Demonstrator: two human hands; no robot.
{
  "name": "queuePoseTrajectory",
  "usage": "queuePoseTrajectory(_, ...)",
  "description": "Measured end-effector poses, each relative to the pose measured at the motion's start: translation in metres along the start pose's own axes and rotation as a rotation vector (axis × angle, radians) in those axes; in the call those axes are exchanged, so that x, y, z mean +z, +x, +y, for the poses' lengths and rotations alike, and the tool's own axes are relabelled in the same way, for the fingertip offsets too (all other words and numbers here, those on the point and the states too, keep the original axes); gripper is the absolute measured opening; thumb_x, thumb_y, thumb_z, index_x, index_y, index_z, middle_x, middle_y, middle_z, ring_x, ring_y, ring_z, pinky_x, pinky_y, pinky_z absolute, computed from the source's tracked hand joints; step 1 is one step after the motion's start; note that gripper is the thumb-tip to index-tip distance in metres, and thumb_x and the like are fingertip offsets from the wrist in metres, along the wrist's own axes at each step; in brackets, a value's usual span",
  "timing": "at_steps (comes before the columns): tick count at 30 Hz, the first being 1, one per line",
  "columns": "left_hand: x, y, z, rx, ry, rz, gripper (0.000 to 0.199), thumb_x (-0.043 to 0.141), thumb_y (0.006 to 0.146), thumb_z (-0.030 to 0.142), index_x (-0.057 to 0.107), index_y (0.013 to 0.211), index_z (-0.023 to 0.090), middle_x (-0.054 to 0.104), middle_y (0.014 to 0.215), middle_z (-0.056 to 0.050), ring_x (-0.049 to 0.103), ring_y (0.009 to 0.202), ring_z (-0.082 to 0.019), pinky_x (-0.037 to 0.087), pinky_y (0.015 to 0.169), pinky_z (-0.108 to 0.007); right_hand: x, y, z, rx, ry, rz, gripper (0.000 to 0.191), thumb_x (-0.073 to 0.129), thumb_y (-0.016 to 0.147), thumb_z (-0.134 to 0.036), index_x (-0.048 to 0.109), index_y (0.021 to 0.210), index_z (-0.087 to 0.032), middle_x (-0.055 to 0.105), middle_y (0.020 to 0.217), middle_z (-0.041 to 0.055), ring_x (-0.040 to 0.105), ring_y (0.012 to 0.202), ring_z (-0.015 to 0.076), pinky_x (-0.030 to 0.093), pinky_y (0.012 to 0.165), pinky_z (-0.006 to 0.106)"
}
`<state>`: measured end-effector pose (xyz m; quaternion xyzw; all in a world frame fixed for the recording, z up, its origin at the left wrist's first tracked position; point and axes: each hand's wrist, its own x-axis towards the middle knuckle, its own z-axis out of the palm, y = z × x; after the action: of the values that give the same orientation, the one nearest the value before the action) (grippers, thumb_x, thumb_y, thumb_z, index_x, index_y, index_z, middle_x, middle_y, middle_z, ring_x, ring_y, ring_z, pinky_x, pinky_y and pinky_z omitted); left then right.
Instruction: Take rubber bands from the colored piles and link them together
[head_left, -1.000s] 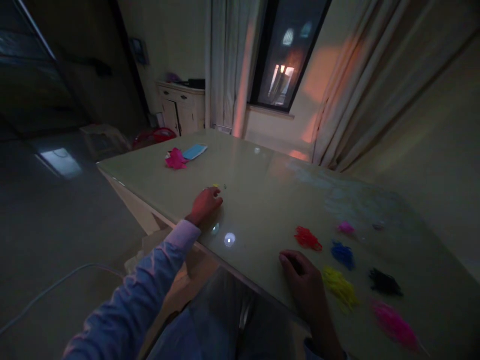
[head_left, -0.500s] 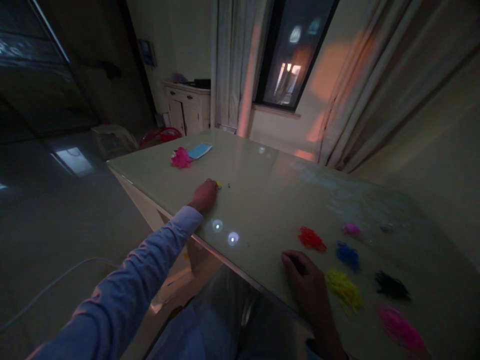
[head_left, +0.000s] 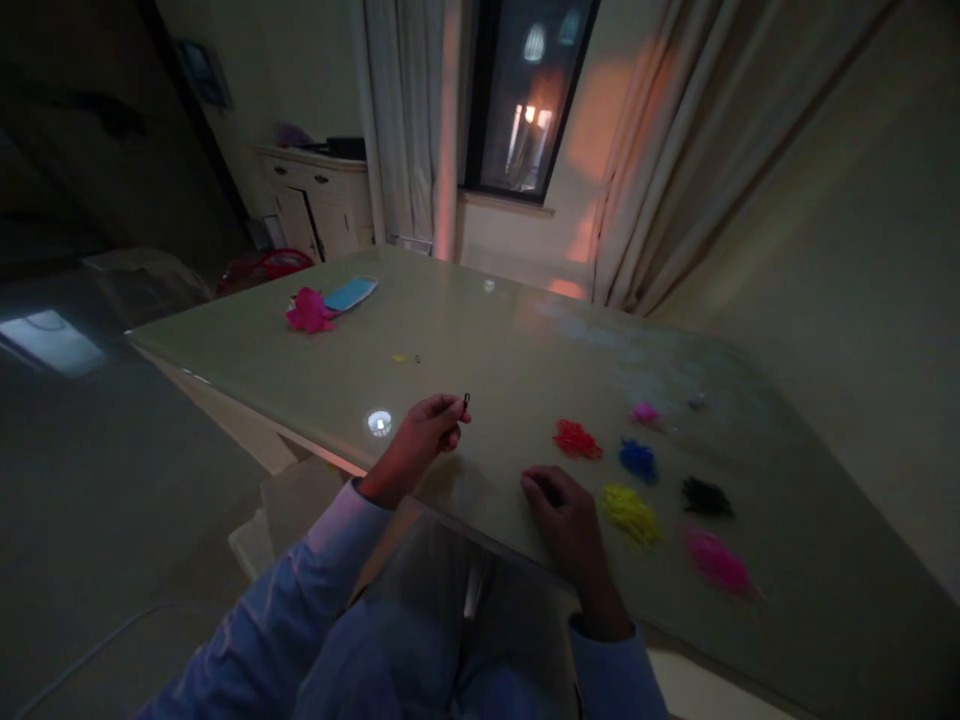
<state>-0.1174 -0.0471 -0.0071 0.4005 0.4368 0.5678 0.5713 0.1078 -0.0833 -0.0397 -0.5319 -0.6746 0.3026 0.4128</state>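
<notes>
Two bare hands work over the glossy pale-green worktop [head_left: 487, 340]. The left hand [head_left: 424, 435] pinches a tiny dark loop [head_left: 466, 400] in a closed fingertip grip, raised just above the surface. The right hand [head_left: 566, 520] rests curled, fingers closed on nothing visible, near the red [head_left: 576, 440] and yellow [head_left: 630, 512] band piles.

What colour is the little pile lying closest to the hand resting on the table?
Yellow: the loose pile of thin yellow bands beside the right hand, clearest in the head view.
</notes>
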Motion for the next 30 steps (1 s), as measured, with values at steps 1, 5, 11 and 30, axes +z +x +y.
queuePoseTrajectory(1,0.013,-0.007,-0.003,-0.045,-0.075,-0.034,0.04,0.079,0.07,0.048,0.062,0.079,0.014,0.06,0.073,0.001,0.043,0.048,-0.003,0.032,0.046,-0.019,0.0,0.0,-0.001,0.0,0.006,0.006,0.025,0.058,0.087,-0.038,0.072,0.087,-0.018,0.073,0.083,0.0074,0.066,0.075,0.0197,0.051,0.07,0.029)
queuePoseTrajectory(5,0.06,-0.026,-0.013,-0.184,-0.25,-0.092,0.038,0.084,0.066,0.042,0.064,0.079,0.012,0.063,0.077,0.0,0.043,0.048,-0.002,0.034,0.047,-0.018,0.001,0.0,-0.004,0.012,0.028,0.021,0.022,0.059,0.086,-0.035,0.072,0.085,-0.017,0.072,0.081,0.0064,0.064,0.071,0.0178,0.049,0.067,0.027)
queuePoseTrajectory(11,0.101,-0.033,-0.016,-0.228,-0.328,-0.131,0.038,0.087,0.06,0.038,0.066,0.078,0.012,0.061,0.066,0.002,0.043,0.047,-0.002,0.032,0.045,-0.016,0.004,0.001,-0.001,-0.069,0.108,0.02,0.022,0.057,0.086,-0.033,0.07,0.079,-0.017,0.067,0.075,0.0037,0.058,0.067,0.016,0.044,0.062,0.025)
queuePoseTrajectory(30,0.118,-0.028,-0.023,-0.195,-0.213,-0.131,0.037,0.087,0.058,0.035,0.073,0.085,0.014,0.072,0.077,-0.005,0.042,0.045,-0.003,0.03,0.042,-0.018,0.007,0.004,0.004,-0.058,-0.01,0.026,0.012,0.051,0.073,-0.015,0.06,0.071,-0.022,0.068,0.069,0.0038,0.06,0.065,0.0181,0.043,0.058,0.025)
